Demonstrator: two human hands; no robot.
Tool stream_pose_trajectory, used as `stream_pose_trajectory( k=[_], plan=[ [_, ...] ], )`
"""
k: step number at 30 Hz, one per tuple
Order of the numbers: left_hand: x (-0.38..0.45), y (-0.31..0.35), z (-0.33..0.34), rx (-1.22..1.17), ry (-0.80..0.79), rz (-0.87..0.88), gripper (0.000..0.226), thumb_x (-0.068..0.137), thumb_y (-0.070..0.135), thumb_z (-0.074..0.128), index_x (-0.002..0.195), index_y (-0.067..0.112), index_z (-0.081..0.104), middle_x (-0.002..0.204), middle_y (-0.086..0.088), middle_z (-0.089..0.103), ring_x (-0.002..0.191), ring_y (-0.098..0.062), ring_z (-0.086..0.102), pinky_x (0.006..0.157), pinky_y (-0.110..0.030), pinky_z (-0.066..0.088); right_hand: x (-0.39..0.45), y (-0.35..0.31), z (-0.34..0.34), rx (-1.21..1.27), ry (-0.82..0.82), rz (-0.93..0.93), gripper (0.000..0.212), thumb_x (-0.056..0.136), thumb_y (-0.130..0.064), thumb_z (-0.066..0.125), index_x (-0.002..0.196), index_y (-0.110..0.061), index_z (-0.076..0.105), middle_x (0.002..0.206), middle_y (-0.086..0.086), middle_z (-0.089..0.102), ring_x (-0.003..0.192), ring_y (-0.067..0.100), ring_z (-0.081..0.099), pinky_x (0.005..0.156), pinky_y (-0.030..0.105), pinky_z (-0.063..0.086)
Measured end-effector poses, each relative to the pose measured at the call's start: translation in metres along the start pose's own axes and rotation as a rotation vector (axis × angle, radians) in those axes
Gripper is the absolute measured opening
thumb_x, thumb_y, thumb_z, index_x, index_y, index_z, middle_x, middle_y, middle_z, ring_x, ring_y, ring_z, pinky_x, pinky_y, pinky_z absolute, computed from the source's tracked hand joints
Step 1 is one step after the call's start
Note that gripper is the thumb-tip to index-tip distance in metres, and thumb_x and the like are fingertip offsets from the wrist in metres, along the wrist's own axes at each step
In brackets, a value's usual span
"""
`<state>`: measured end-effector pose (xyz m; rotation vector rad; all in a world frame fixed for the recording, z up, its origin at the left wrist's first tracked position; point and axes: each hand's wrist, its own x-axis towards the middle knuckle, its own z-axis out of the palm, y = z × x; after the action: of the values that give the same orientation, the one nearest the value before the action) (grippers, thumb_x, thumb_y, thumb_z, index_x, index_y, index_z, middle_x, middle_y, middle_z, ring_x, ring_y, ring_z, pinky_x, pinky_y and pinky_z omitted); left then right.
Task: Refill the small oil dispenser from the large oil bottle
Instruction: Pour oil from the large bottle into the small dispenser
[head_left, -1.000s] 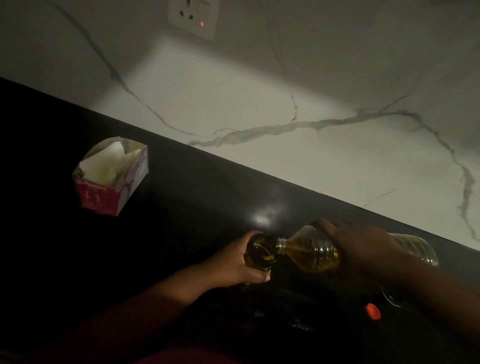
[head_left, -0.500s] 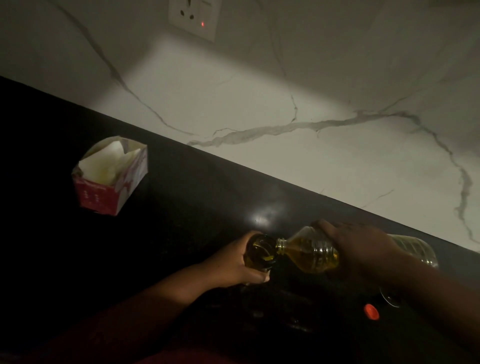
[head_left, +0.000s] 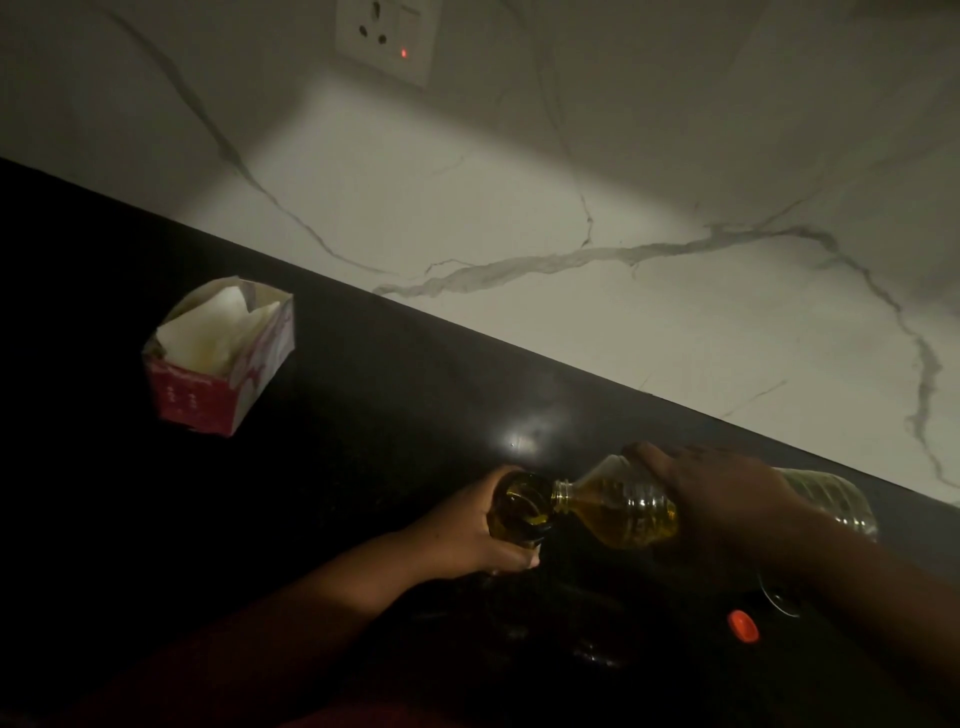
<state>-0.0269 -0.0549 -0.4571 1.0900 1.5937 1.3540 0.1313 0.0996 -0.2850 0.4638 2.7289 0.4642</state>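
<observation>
Head view puts you over a black countertop (head_left: 363, 441) whose far edge runs on a slant from upper left down to lower right, where it meets a white marble backsplash (head_left: 571, 208) with grey veins and a wall socket (head_left: 387, 39) showing a small red light. To your left the counter is open except for a red and white carton (head_left: 218, 364) with white paper inside, well apart from your hands. To your right, near the bottom edge, an orange bottle cap (head_left: 742, 626) lies on the counter just beside a glassy rim I cannot identify in the dark. Your left hand (head_left: 467, 535) is curled around the small oil dispenser (head_left: 519, 509), which stands upright below the bright reflection on the counter, its open mouth facing up and yellow oil visible inside. Your right hand (head_left: 722, 493) grips the large oil bottle (head_left: 639, 512) from above, fingers wrapped over its shoulder. You hold that bottle nearly on its side, its base toward the backsplash on the right and its neck at the dispenser's mouth, oil pooled toward the neck. Both forearms reach in from the bottom edge, the left from lower left, the right from lower right.
</observation>
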Motion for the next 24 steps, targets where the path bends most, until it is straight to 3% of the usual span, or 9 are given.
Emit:
stream_pose_trajectory(
  k=[7,11,15,24],
  plan=[
    [0.0020,-0.0032,0.0008,0.004,0.003,0.010,0.072,0.068,0.016,0.086,0.116,0.049,0.044,0.120,0.010,0.063,0.113,-0.002,0.060,0.097,-0.024,0.049,0.0031,0.0029,0.0048,-0.018,0.016,0.004,0.095,0.059,-0.070,0.064,0.136,-0.038,0.019,0.127,-0.009,0.054,0.112,0.018,0.056,0.090,0.035,0.047],
    [0.0016,-0.0029,0.0015,0.006,0.007,0.010,0.070,0.069,0.012,0.086,0.114,0.047,0.044,0.115,0.013,0.063,0.110,0.004,0.060,0.093,-0.016,0.048,0.0031,0.0022,0.0025,-0.007,0.005,-0.001,0.094,0.060,-0.070,0.065,0.135,-0.038,0.020,0.125,-0.010,0.054,0.113,0.017,0.055,0.092,0.033,0.045],
    [0.0017,-0.0035,0.0010,0.012,0.010,0.017,0.071,0.066,0.019,0.087,0.113,0.052,0.046,0.118,0.011,0.064,0.112,0.000,0.060,0.098,-0.026,0.050,0.0026,0.0004,0.0006,-0.012,0.011,-0.002,0.094,0.060,-0.070,0.064,0.137,-0.037,0.021,0.125,-0.010,0.054,0.113,0.017,0.055,0.091,0.032,0.045],
    [0.0007,-0.0026,0.0004,0.006,0.001,0.005,0.072,0.068,0.019,0.086,0.117,0.050,0.044,0.121,0.011,0.063,0.115,-0.001,0.059,0.099,-0.026,0.049,0.0023,0.0022,0.0005,0.005,0.007,-0.016,0.091,0.062,-0.066,0.066,0.136,-0.038,0.020,0.123,-0.009,0.055,0.111,0.017,0.055,0.090,0.033,0.046]
  ],
)
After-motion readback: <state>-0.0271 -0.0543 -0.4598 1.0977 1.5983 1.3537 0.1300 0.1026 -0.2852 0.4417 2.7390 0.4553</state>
